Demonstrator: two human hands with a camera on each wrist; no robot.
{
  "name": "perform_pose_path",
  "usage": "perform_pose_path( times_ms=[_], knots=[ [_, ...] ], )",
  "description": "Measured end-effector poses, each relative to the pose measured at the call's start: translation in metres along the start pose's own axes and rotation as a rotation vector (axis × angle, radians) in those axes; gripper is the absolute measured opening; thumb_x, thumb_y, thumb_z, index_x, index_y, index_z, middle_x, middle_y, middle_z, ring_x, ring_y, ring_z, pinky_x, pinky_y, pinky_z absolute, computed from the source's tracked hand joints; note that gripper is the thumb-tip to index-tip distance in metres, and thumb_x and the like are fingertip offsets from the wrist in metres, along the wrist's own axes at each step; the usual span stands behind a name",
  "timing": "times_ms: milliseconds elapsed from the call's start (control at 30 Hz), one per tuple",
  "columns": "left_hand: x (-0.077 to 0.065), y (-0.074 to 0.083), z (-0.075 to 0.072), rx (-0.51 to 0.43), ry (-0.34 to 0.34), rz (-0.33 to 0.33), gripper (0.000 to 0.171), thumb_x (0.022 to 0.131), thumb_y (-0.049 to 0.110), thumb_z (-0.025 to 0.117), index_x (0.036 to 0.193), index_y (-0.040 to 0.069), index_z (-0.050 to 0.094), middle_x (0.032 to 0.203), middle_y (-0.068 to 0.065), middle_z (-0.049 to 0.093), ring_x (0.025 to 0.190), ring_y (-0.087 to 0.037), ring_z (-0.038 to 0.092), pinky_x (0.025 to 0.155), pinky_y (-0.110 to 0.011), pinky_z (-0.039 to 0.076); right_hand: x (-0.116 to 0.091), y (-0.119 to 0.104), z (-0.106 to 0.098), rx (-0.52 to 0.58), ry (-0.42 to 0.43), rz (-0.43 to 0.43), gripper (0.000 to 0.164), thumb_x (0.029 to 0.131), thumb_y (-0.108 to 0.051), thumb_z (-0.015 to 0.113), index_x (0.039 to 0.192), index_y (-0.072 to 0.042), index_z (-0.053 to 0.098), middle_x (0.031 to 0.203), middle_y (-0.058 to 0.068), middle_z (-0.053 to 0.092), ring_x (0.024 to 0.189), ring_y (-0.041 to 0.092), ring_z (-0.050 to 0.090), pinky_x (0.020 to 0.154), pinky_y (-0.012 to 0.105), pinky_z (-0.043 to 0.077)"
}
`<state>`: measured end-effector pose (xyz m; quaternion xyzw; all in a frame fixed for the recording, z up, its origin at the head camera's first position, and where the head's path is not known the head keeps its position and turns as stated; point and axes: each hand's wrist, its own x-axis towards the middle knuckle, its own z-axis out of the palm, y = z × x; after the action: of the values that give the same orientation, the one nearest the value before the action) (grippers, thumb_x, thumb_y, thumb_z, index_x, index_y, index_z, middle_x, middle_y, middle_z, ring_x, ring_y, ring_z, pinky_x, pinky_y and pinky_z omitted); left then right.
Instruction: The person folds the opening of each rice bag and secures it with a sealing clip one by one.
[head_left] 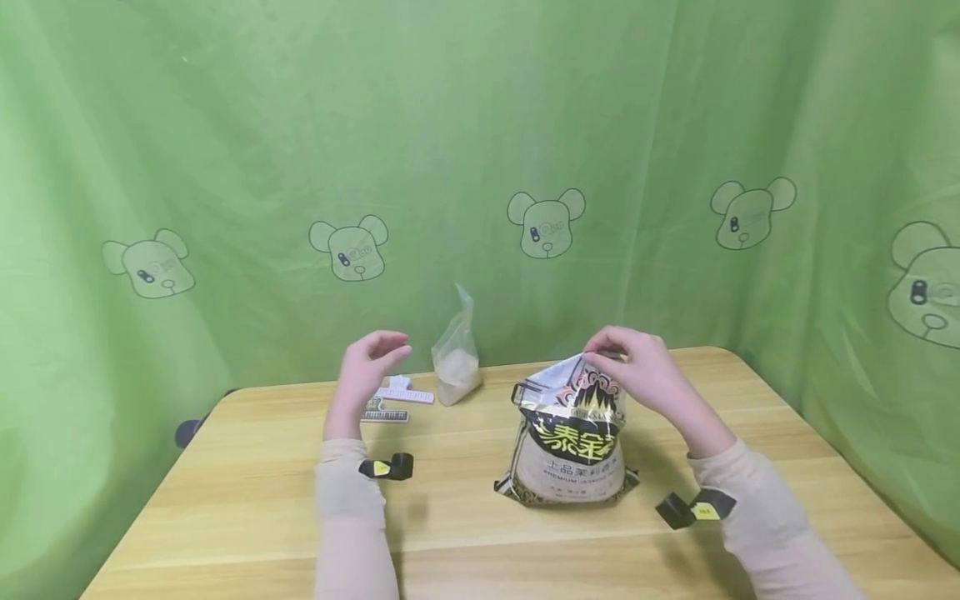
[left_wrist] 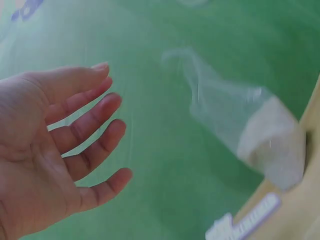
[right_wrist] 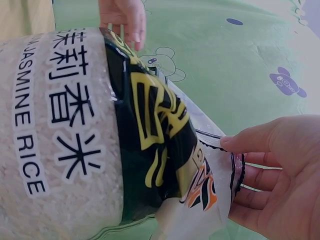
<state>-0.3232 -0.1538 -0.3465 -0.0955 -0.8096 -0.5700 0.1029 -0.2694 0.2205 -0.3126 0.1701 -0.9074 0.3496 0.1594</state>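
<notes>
Pinching the upper film of the rice bag between thumb and fingers, my right hand is holding the slack top up, the filled part sitting below. My left hand is hovering with thumb and fingers apart, gripping nothing, nearest the white clip and the black-and-white clip. Rice bag is standing on the tabletop, slightly right of centre, short of the far edge and well apart from the left edge. Clear bag is standing close by the far edge, further left. Risks, as I am judging them: only one hand is steadying the rice bag, so a hard sideways tug could be tipping it toward the right edge; the film is looking slick and thin, so a light pinch could be slipping and letting the top flop. Whether the mouth is sealed I cannot tell; if it is not, any tilt could be spilling grains. A careless left swing could also be knocking the clear bag against the curtain behind. Orientation: the rice bag's long axis is running roughly upright, base down, top up; its printed front is facing me and the near side; the top edge is slanting, climbing from its left corner toward my pinch.
</notes>
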Motion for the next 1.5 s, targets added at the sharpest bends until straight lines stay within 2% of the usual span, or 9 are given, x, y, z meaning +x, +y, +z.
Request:
perform_pose_path(
  times_ms=[167,333,533,733,933,1067,1300,1500],
  knots=[
    [0.002,-0.025,-0.01,-0.04,0.108,-0.072,0.037,0.079,0.028,0.066,0.113,0.013,0.058,0.116,-0.008,0.059,0.106,-0.019,0.054,0.096,-0.036,0.041,0.0,0.001,0.0,0.004,0.003,0.0,0.011,0.083,-0.022,0.062,0.091,-0.015,0.062,0.096,0.007,0.066,0.095,0.027,0.06,0.09,0.052,0.044],
    [0.002,-0.045,-0.014,-0.028,0.141,-0.149,0.037,0.081,0.026,0.065,0.114,0.012,0.057,0.116,-0.006,0.059,0.108,-0.02,0.052,0.098,-0.037,0.039,0.0,0.002,0.0,0.004,0.002,0.006,0.012,0.083,-0.023,0.062,0.091,-0.014,0.062,0.096,0.007,0.066,0.095,0.027,0.06,0.09,0.052,0.044],
    [-0.001,-0.069,-0.016,0.024,0.135,-0.204,0.037,0.083,0.025,0.062,0.116,0.012,0.055,0.12,-0.007,0.056,0.114,-0.023,0.049,0.101,-0.04,0.036,0.0,0.004,0.001,-0.007,-0.002,0.01,0.012,0.083,-0.024,0.062,0.091,-0.015,0.062,0.097,0.007,0.066,0.097,0.028,0.06,0.09,0.053,0.043],
    [-0.005,-0.09,-0.015,0.098,0.119,-0.247,0.04,0.083,0.023,0.061,0.121,0.014,0.053,0.134,-0.009,0.046,0.129,-0.029,0.033,0.108,-0.05,0.022,0.001,0.004,0.001,-0.002,0.002,0.009,0.012,0.083,-0.023,0.062,0.091,-0.015,0.062,0.096,0.007,0.066,0.097,0.028,0.06,0.09,0.052,0.044],
    [-0.005,-0.107,-0.016,0.203,0.076,-0.233,0.047,0.082,0.021,0.063,0.126,0.013,0.049,0.14,-0.013,0.038,0.132,-0.033,0.027,0.109,-0.053,0.018,0.001,0.003,0.001,-0.008,0.003,0.007,0.011,0.083,-0.023,0.062,0.091,-0.015,0.062,0.096,0.007,0.066,0.097,0.028,0.06,0.089,0.052,0.044],
    [-0.006,-0.116,-0.017,0.258,0.071,-0.227,0.05,0.08,0.02,0.065,0.126,0.011,0.049,0.139,-0.014,0.04,0.132,-0.034,0.028,0.109,-0.054,0.017,0.001,0.002,0.001,-0.006,0.001,0.004,0.011,0.083,-0.023,0.062,0.091,-0.015,0.062,0.096,0.007,0.066,0.096,0.027,0.06,0.089,0.052,0.044],
    [-0.01,-0.124,-0.019,0.439,0.059,-0.232,0.056,0.074,0.021,0.07,0.125,0.011,0.051,0.126,-0.016,0.052,0.118,-0.034,0.044,0.102,-0.052,0.028,0.001,0.002,0.001,-0.002,0.001,0.002,0.011,0.083,-0.023,0.062,0.091,-0.015,0.062,0.096,0.006,0.067,0.096,0.027,0.06,0.089,0.052,0.044],
    [-0.009,-0.128,-0.021,0.472,0.043,-0.26,0.057,0.073,0.022,0.07,0.126,0.014,0.05,0.126,-0.015,0.053,0.116,-0.034,0.046,0.101,-0.053,0.028,0.001,0.001,0.001,0.001,0.0,0.002,0.011,0.083,-0.022,0.062,0.091,-0.015,0.062,0.096,0.007,0.066,0.096,0.027,0.06,0.089,0.052,0.044]
  ],
)
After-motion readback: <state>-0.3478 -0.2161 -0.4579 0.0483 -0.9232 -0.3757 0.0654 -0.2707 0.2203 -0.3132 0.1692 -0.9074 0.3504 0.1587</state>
